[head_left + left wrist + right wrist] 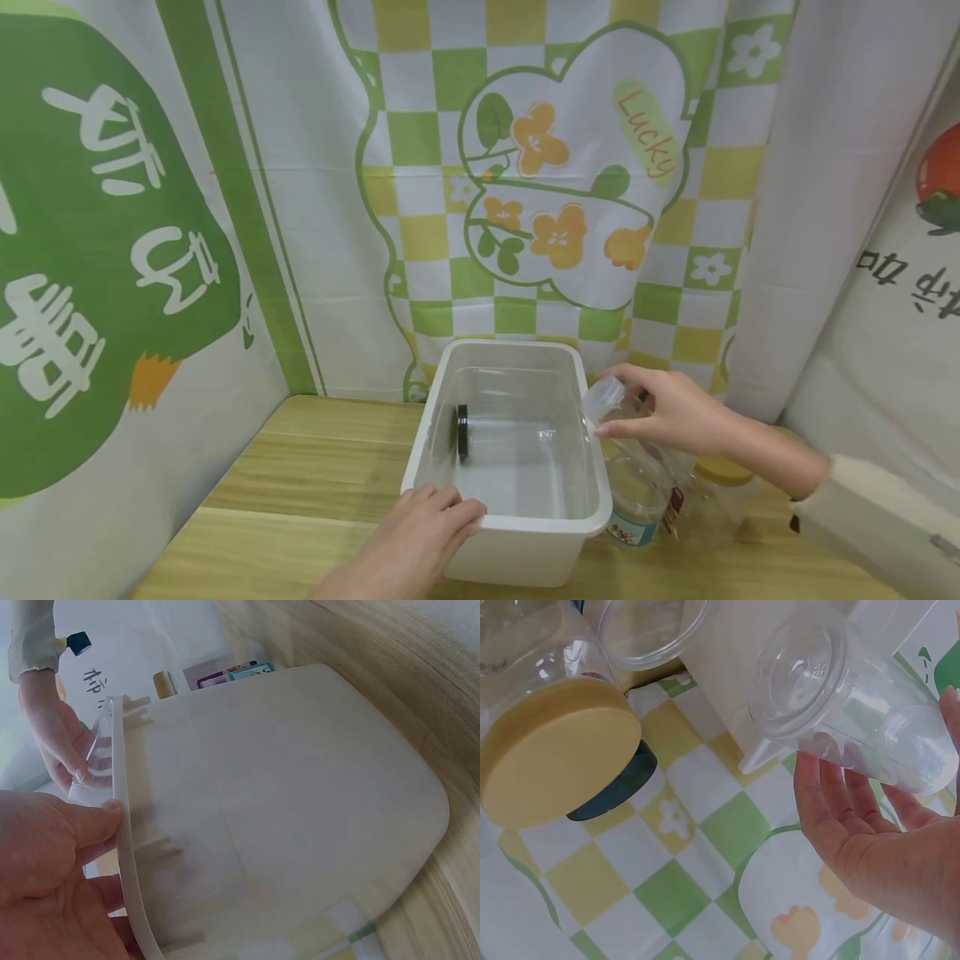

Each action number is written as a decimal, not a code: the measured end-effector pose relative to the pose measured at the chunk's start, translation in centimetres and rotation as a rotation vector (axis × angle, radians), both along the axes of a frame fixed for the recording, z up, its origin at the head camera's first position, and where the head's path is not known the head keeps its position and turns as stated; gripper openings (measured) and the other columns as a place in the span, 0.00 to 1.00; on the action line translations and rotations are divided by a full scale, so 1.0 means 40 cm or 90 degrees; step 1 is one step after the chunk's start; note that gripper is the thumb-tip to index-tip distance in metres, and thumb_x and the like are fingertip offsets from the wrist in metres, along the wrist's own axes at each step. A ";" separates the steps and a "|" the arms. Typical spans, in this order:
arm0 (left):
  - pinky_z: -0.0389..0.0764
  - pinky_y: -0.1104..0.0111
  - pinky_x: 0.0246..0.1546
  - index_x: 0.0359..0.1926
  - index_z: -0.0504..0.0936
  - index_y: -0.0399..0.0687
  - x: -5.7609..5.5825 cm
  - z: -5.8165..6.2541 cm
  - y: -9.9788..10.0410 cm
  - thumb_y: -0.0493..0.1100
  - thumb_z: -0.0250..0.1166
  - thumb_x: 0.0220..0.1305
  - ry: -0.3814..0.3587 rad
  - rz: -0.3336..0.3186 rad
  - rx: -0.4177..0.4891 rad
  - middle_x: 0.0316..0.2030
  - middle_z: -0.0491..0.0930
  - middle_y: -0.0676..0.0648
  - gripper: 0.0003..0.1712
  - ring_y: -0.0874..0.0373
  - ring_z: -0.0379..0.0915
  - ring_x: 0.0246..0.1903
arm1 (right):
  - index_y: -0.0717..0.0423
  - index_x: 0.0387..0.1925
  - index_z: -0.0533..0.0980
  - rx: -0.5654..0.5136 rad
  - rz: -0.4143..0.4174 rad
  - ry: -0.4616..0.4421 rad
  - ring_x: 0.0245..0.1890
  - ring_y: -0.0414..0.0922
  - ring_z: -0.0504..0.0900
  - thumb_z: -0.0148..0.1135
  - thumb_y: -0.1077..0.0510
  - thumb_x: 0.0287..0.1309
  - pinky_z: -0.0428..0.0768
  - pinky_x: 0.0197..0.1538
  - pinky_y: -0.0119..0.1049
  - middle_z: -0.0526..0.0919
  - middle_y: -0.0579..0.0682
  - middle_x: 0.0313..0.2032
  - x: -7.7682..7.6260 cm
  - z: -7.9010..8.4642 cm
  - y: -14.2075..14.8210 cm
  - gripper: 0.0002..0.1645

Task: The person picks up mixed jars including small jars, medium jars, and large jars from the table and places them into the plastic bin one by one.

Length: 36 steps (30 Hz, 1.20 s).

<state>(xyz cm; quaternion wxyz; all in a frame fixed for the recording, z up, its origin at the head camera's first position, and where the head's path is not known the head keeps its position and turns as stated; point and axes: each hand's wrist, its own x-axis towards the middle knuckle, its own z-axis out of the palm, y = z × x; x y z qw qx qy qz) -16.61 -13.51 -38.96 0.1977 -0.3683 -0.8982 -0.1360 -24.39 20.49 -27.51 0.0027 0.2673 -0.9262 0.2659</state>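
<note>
My left hand (422, 533) grips the near rim of a white plastic tub (517, 554), thumb on one side in the left wrist view. Inside the tub lies a clear jar (513, 458) on its side, its black lid (462, 431) towards the left wall. At the tub's right rim, my right hand (678, 412) holds a clear plastic jar (855, 712) with a translucent white cap (602, 400). That jar is tilted, cap end towards the tub. Its fingers curl along the jar's side in the right wrist view.
Right of the tub stand a clear jar with a blue label (633, 529) and a clear jar with a yellow lid (723, 471). A checked cloth (420, 137) hangs behind the wooden table (322, 467), with printed cloths on both sides.
</note>
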 end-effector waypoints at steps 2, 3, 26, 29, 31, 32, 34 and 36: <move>0.68 0.73 0.35 0.49 0.86 0.55 0.000 0.000 -0.001 0.44 0.64 0.76 -0.004 0.001 -0.003 0.32 0.76 0.59 0.07 0.64 0.67 0.32 | 0.55 0.70 0.73 0.005 0.003 0.009 0.24 0.40 0.73 0.77 0.40 0.59 0.74 0.28 0.36 0.85 0.49 0.40 -0.006 0.003 -0.007 0.43; 0.68 0.73 0.35 0.49 0.86 0.55 0.000 0.000 -0.001 0.45 0.63 0.76 -0.006 0.002 -0.004 0.32 0.76 0.59 0.07 0.64 0.67 0.32 | 0.55 0.70 0.74 0.008 0.001 0.010 0.24 0.40 0.74 0.77 0.40 0.59 0.75 0.28 0.35 0.85 0.48 0.40 -0.008 0.004 -0.011 0.43; 0.70 0.72 0.36 0.48 0.86 0.56 0.003 0.009 0.000 0.45 0.62 0.77 -0.021 0.001 -0.005 0.31 0.74 0.60 0.07 0.64 0.67 0.32 | 0.62 0.68 0.73 0.064 0.014 0.047 0.26 0.39 0.78 0.79 0.42 0.58 0.78 0.36 0.39 0.86 0.53 0.39 -0.061 0.023 -0.072 0.45; 0.70 0.71 0.37 0.48 0.86 0.56 0.004 0.011 0.000 0.45 0.62 0.77 -0.017 0.001 -0.009 0.31 0.74 0.60 0.07 0.64 0.67 0.32 | 0.63 0.67 0.74 0.073 0.019 0.058 0.30 0.41 0.81 0.79 0.42 0.58 0.78 0.36 0.39 0.87 0.54 0.40 -0.067 0.028 -0.081 0.45; 0.71 0.70 0.38 0.49 0.86 0.56 0.004 0.012 0.000 0.45 0.62 0.77 -0.020 0.003 -0.012 0.31 0.74 0.60 0.07 0.64 0.67 0.32 | 0.63 0.67 0.74 0.078 0.023 0.060 0.34 0.43 0.82 0.79 0.42 0.57 0.79 0.36 0.39 0.87 0.56 0.41 -0.070 0.031 -0.088 0.45; 0.72 0.70 0.38 0.49 0.86 0.55 0.005 0.013 0.000 0.45 0.62 0.77 -0.023 0.001 -0.013 0.31 0.75 0.60 0.07 0.64 0.67 0.32 | 0.63 0.66 0.74 0.079 0.026 0.059 0.35 0.44 0.83 0.79 0.42 0.57 0.79 0.36 0.38 0.87 0.56 0.41 -0.071 0.032 -0.091 0.44; 0.72 0.69 0.38 0.49 0.86 0.55 0.006 0.014 0.000 0.44 0.62 0.78 -0.033 0.000 -0.015 0.31 0.75 0.60 0.08 0.64 0.67 0.32 | 0.63 0.66 0.74 0.080 0.032 0.058 0.37 0.46 0.83 0.79 0.42 0.57 0.78 0.35 0.38 0.87 0.58 0.43 -0.072 0.034 -0.099 0.44; 0.72 0.70 0.38 0.50 0.86 0.54 0.006 0.015 -0.001 0.44 0.61 0.78 -0.044 -0.001 -0.015 0.31 0.76 0.60 0.08 0.65 0.67 0.32 | 0.62 0.65 0.75 0.082 0.036 0.059 0.37 0.46 0.82 0.79 0.42 0.57 0.78 0.36 0.38 0.86 0.58 0.42 -0.073 0.035 -0.107 0.43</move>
